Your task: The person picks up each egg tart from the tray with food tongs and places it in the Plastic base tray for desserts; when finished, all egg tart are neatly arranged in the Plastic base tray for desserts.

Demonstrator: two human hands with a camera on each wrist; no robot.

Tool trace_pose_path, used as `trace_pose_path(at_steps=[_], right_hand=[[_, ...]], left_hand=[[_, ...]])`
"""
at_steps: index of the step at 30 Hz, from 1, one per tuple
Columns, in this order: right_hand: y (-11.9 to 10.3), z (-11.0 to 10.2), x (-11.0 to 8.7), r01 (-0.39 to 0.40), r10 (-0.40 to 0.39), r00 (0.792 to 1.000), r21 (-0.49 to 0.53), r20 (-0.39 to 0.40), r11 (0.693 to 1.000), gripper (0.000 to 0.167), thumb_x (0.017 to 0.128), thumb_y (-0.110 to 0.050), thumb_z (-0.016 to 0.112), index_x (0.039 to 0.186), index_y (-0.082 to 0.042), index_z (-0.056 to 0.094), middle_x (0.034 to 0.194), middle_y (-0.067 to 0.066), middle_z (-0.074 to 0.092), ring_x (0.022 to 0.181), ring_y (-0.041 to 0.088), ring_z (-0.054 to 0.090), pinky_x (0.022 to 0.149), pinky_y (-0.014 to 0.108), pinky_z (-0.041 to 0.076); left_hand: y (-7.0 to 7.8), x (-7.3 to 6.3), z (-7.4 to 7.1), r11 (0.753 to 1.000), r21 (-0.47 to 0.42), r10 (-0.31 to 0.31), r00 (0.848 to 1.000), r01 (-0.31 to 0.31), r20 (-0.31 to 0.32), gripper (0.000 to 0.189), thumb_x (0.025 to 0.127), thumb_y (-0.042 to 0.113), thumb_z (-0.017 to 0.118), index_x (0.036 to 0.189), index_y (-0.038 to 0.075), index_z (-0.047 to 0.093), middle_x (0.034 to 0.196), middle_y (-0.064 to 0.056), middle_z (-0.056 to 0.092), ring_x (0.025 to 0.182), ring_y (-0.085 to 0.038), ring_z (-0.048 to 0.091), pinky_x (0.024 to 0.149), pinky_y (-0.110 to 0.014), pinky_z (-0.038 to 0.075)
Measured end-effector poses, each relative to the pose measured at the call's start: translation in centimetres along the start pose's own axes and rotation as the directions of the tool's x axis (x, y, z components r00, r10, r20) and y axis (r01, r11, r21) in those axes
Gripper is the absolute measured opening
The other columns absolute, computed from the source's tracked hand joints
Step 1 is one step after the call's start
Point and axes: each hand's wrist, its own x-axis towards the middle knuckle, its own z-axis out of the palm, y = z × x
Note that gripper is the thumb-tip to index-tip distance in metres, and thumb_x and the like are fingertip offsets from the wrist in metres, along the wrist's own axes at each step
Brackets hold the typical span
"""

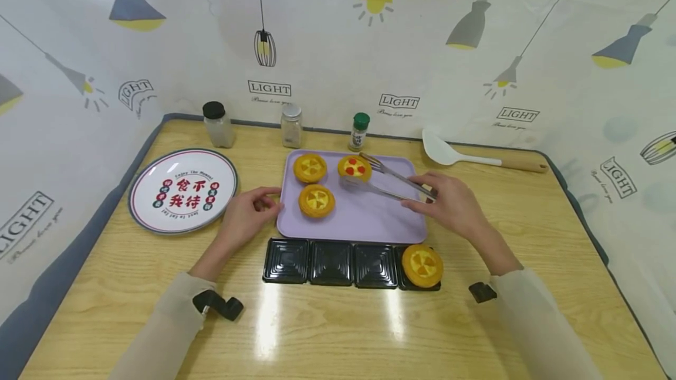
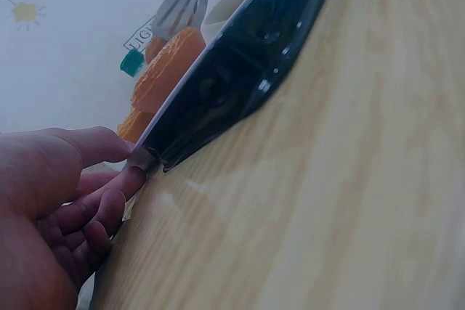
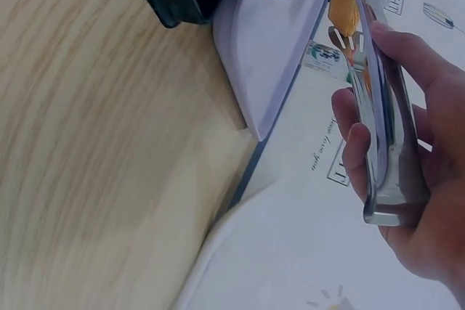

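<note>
My right hand (image 1: pixel 449 201) holds metal food tongs (image 3: pixel 392 157) with slotted ends. The spread tips of the tongs reach over the lilac tray (image 1: pixel 364 221), one on each side of an egg tart with red pieces (image 1: pixel 348 164). At the tray's left edge, my left hand (image 1: pixel 248 213) pinches the rim between thumb and fingers, as the left wrist view shows. Two yellow-topped tarts, a rear one (image 1: pixel 310 168) and a front one (image 1: pixel 317 201), lie on the tray's left half. Another tart (image 1: pixel 422 265) sits in the rightmost compartment of a black tray (image 1: pixel 331 263).
Left of the lilac tray lies a round plate with red lettering (image 1: pixel 182 192). Along the back stand a black-capped jar (image 1: pixel 218 125), a silver-capped shaker (image 1: pixel 291 126) and a green-capped bottle (image 1: pixel 359 132). A white spatula (image 1: pixel 475 158) with a wooden handle lies at the back right.
</note>
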Motion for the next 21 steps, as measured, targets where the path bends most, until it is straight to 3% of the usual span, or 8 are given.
trace_pose_path(at_steps=[9,21], right_hand=[[-0.5,-2.3,-3.6,0.052,-0.052,0.997,0.014,-0.05,0.999,0.049,0.08,-0.04,0.081,0.118,-0.011,0.07,0.096,-0.002,0.065,0.069,0.012,0.059,0.06,0.033,0.045],[-1.2,-3.9,-9.6,0.17,-0.169,0.985,0.034,-0.013,0.985,0.047,0.077,-0.03,0.085,0.12,-0.02,0.069,0.104,-0.015,0.062,0.069,-0.002,0.056,0.053,0.022,0.044]], left_hand=[[0.2,-0.1,-0.1,1.0,-0.003,0.002,1.0,-0.002,0.002,0.033,0.09,0.028,0.073,0.121,0.015,0.069,0.088,0.001,0.067,0.073,-0.017,0.057,0.064,-0.033,0.045],[0.2,-0.1,-0.1,1.0,0.003,0.028,1.0,-0.028,-0.012,0.033,0.09,0.028,0.073,0.12,0.015,0.069,0.087,0.001,0.067,0.072,-0.016,0.057,0.062,-0.032,0.045]])
